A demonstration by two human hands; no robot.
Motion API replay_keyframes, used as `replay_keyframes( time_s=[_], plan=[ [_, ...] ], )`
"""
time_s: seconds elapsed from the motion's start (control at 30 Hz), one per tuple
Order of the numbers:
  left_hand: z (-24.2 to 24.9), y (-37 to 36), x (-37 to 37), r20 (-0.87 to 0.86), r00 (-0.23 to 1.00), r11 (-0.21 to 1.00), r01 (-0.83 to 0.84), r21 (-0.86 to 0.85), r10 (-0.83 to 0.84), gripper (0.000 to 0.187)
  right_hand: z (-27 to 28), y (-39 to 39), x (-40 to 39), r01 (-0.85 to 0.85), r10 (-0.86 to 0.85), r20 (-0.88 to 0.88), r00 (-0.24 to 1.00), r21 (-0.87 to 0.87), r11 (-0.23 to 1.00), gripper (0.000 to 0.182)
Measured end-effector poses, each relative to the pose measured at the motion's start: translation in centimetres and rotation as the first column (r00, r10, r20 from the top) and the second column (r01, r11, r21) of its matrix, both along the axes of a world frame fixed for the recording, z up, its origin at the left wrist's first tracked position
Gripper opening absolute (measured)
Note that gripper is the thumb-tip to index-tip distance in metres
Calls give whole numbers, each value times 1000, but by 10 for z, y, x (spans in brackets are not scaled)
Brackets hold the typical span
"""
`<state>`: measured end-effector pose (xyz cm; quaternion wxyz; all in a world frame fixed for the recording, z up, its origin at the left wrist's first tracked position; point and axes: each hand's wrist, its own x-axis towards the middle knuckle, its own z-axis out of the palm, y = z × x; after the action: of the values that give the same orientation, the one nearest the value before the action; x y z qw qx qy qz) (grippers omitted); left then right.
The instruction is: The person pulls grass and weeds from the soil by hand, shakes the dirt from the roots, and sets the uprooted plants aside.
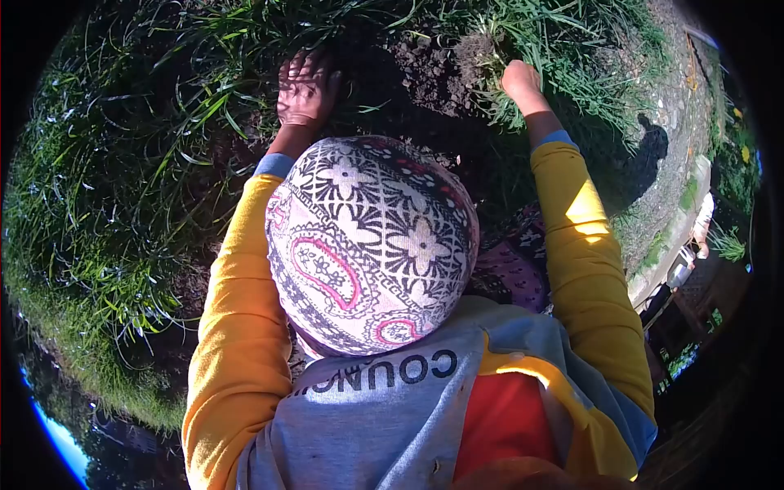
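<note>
A round, dark-bordered view looks down past a person's chest to the ground. Thick, long grass [155, 122] fills the left side, running right up to the left hand [306, 91]. Between the two hands lies a stretch of dark, shaded soil [380, 82], with crumbly clods [433, 73] heaped at its right side, near the right hand [523, 80]. Beyond the right hand, more blades fan out until they meet a gritty grey path [674, 98] with a dark shadow on it. A pale kerb [665, 261] edges that path, well apart from the hands.

Room is tightest below the hands: a rounded bulge of patterned cloth [376, 245], white and black with pink paisley, sits between the forearms, and the left forearm passes just beside it.

Both arms reach forward in yellow sleeves [233, 327] with blue cuffs [557, 140]. The left arm extends to a hand laid palm down at the grass's edge, fingers straight, slightly spread and pointing away from the body, thumb on the inner side. The right arm reaches about as far, ending in a fist closed around a grass tuft [487, 57]; its fingertips are hidden. The tuft stands at the upper right, beside the clods, with a brown, earthy base. A grey shirt [367, 425] with upside-down lettering fills the bottom.
</note>
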<state>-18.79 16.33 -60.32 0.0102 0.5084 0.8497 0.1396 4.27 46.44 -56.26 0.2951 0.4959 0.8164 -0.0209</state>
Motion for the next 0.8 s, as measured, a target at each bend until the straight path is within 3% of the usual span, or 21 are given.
replay_keyframes(
  time_s=[0.03, 0.07, 0.17, 0.3, 0.33, 0.43, 0.57, 0.63, 0.7, 0.77, 0.8],
  plan=[
    [0, 1, -1, 4, 1000, 1000, 3, 2, -3, 36, -4, -6, -1, 67, -69, 76, 995, 27, 997, 22],
    [0, 1, -2, 10, 1000, 1000, 7, 0, -7, 36, -3, -8, 5, 50, -49, 38, 998, -23, 999, 23],
    [1, -2, 0, 23, 1000, 1000, 10, -22, -9, 36, -27, 1, 18, 210, -211, -35, 977, -40, 977, 25],
    [-4, -1, 0, -16, 1000, 1000, 22, 19, -21, 39, -32, 4, 12, 174, -151, 193, 969, -107, 979, 30],
    [-4, 0, -1, -20, 1000, 1000, 24, 20, -23, 39, -69, 22, 24, 292, -284, 169, 944, -20, 956, 32],
    [-6, -1, 0, -30, 999, 999, 29, 25, -28, 38, -57, 19, 19, 239, -216, 225, 950, -79, 968, 34],
    [-5, -1, 0, -35, 999, 998, 29, 52, -27, 37, -80, 30, 39, 259, -248, 121, 961, -81, 963, 38],
    [-4, -1, -1, -21, 1000, 999, 22, 31, -21, 37, -59, 15, 34, 329, -329, 16, 944, -64, 942, 37],
    [-4, -1, -1, 12, 1000, 999, 5, -34, -4, 38, -32, -1, 25, 309, -308, 42, 951, -22, 951, 33],
    [-1, -2, -2, 33, 999, 999, 5, -42, -4, 38, -30, 3, 29, -108, 125, 126, 984, -128, 986, 33],
    [1, -2, -1, 46, 999, 999, 9, -47, -7, 38, -25, -3, 31, -112, 114, 53, 992, -42, 993, 33]
  ],
)
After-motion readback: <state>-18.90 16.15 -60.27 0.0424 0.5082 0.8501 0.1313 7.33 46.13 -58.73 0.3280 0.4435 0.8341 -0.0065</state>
